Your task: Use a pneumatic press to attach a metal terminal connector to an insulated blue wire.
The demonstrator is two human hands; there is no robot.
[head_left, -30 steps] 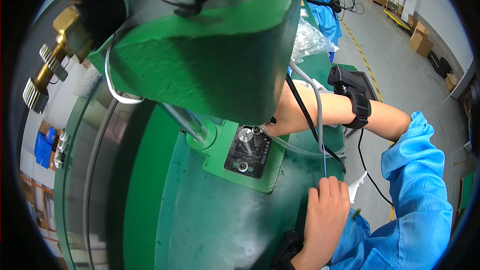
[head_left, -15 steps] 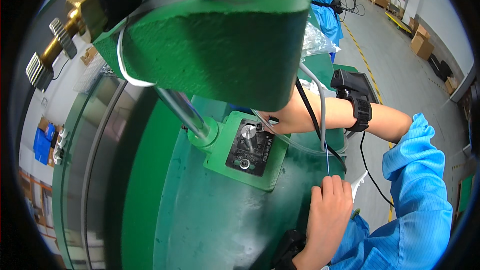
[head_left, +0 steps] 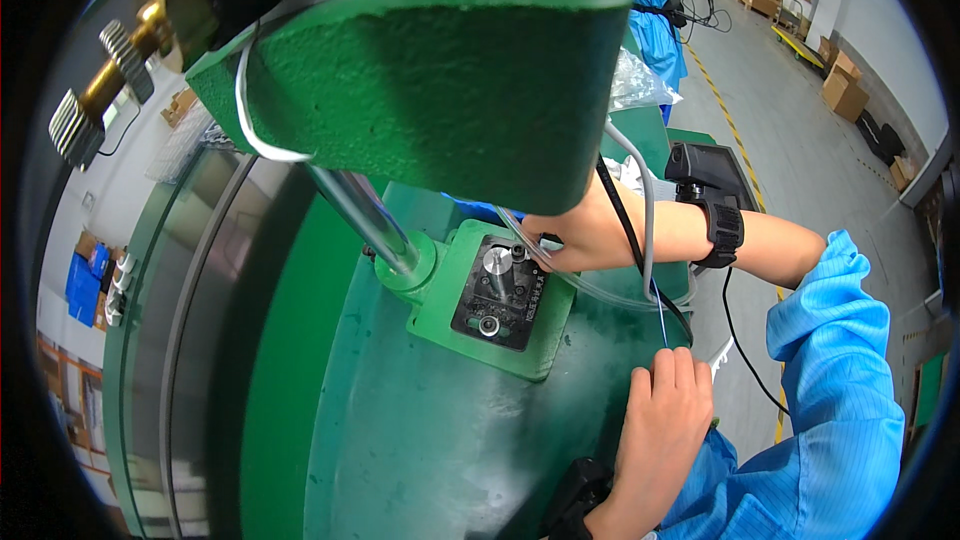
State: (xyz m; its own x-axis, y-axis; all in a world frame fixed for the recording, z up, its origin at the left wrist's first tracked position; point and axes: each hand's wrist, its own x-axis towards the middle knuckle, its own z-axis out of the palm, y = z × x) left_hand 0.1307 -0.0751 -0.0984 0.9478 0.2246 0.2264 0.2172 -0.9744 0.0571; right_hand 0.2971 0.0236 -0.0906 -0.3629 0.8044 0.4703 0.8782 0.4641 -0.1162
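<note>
My left hand (head_left: 664,405), in the lower right of the view, is closed with its fingers bent together round a thin blue-white wire (head_left: 661,323). The wire rises from the fingertips towards a grey cable (head_left: 648,230). My right hand (head_left: 575,238) reaches in from the right, behind the green machine head (head_left: 420,110). Its fingers are mostly hidden there, so what they hold does not show. Beside it is a green base (head_left: 425,325) with a black plate (head_left: 477,305), which carries a round metal post (head_left: 497,262) and socket screws.
A shiny steel column (head_left: 365,220) stands left of the base. Clear tubes (head_left: 620,298) and a black cable (head_left: 622,210) cross near my right forearm. A brass knurled screw (head_left: 100,90) juts out at upper left. Cardboard boxes (head_left: 843,90) stand along the aisle.
My left hand has shifted slightly to the right, with the wire still in its fingers. My right hand has moved a little and stays behind the machine head.
</note>
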